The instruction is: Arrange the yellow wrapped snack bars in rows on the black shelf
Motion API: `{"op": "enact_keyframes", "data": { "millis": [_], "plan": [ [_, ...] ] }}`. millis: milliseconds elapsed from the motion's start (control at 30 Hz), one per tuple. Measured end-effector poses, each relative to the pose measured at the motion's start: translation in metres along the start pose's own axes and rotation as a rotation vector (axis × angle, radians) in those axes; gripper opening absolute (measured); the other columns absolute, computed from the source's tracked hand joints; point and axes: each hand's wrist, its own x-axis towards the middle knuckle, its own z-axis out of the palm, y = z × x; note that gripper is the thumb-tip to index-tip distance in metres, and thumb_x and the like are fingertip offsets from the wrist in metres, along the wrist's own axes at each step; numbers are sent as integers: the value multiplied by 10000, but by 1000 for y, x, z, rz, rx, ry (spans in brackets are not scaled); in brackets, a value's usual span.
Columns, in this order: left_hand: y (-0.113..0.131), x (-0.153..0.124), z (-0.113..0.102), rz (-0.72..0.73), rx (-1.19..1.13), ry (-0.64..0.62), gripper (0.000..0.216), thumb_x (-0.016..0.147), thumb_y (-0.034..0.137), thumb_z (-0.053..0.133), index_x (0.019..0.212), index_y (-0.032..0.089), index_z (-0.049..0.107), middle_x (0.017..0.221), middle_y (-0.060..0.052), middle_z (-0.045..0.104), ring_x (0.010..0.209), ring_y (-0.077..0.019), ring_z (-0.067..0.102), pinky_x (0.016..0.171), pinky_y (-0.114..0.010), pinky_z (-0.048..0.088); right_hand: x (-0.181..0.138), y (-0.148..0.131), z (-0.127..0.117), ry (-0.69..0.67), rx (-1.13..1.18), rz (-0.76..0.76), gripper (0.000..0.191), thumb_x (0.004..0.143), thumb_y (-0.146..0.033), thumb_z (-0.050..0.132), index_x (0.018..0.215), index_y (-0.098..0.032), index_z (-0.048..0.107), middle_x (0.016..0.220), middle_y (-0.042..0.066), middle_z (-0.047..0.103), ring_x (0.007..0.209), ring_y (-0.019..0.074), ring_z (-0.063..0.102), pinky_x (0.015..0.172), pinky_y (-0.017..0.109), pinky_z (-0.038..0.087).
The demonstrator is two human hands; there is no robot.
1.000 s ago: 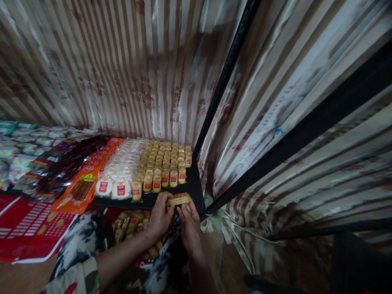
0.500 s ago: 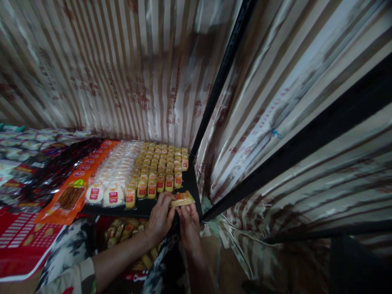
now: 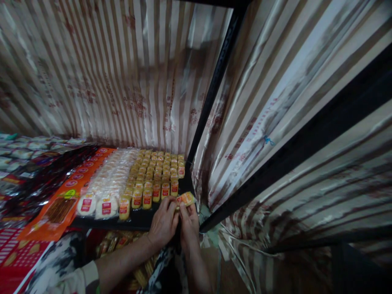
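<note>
Both hands hold a small yellow wrapped snack pack (image 3: pixel 186 199) with an orange-red label, just past the front right corner of the display. My left hand (image 3: pixel 165 218) pinches its left end, fingers closed. Below and to the right, my right hand (image 3: pixel 189 222) grips it with the thumb over its face. Rows of similar yellow snack packs (image 3: pixel 156 190) with red labels stand on the black shelf (image 3: pixel 134 222), left of and behind my hands. Round white packs (image 3: pixel 106 207) are lined up beside them.
An orange bag (image 3: pixel 55 210) and dark glossy packs (image 3: pixel 45 173) lie further left. A red basket (image 3: pixel 10 245) stands at lower left; more yellow packs (image 3: pixel 141 275) lie below my left forearm. A black post (image 3: pixel 214 90) and slanting bar (image 3: pixel 275 159) border striped curtains (image 3: pixel 122 73).
The snack pack has tipped so its labelled face shows more. My right thumb now lies over it. The whole view has shifted slightly, with the shelf lower and further left.
</note>
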Motion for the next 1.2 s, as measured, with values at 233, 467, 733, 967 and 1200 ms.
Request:
{"op": "enact_keyframes", "data": {
  "millis": [233,467,733,967,1200],
  "plan": [
    [-2,27,4,119,88,-82,514,736,67,409,1230,201,455,1288,-71,458,1270,-230,325,1064,-450,330,43,-3,-7,256,-203,-292,480,728,-358,586,1156,-188,451,1078,86,606,959,175,578,852,310,441],
    [-8,62,16,115,196,-183,527,747,123,418,1271,63,421,1342,-170,418,1345,-275,183,1090,-463,249,91,-9,4,265,-494,-468,399,764,-335,483,1114,-158,554,1137,115,590,1052,217,534,949,375,363],
    [-22,69,21,45,255,-228,553,694,98,428,1246,78,455,1389,-173,365,1338,-297,203,1059,-510,245,132,11,6,240,-609,-484,420,771,-290,431,1148,-154,559,1197,113,568,1148,222,476,1006,385,302],
    [-32,67,24,57,309,-262,594,685,113,428,1277,53,424,1421,-160,318,1347,-301,172,1071,-506,228,153,27,4,172,-786,-471,413,781,-256,391,1146,-148,552,1140,106,605,1070,208,529,947,363,371],
    [-31,68,21,6,320,-340,631,686,118,411,1312,48,375,1456,-135,247,1355,-285,150,1093,-486,187,154,36,6,175,-954,-399,436,818,-275,351,1189,-120,518,1087,127,628,991,219,582,863,338,434]
  ]
}}
